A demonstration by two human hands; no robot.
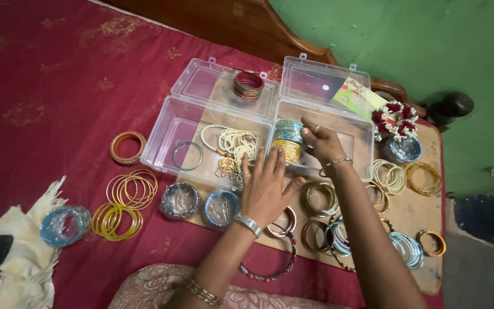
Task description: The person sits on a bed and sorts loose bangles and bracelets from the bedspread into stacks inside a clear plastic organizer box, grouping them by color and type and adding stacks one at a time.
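Note:
Two clear plastic boxes stand open on a red bedspread. My left hand lies flat with fingers spread on the front edge of the left box, which holds a pearl necklace and a green bangle. My right hand reaches into the right box, its fingertips pinched on a stack of blue and yellow bangles standing inside.
Gold bangles, wrapped bangle rolls, an orange bangle and several loose sets lie around the boxes. Red-green bangles rest on a lid. A flower garland and a wooden headboard are behind.

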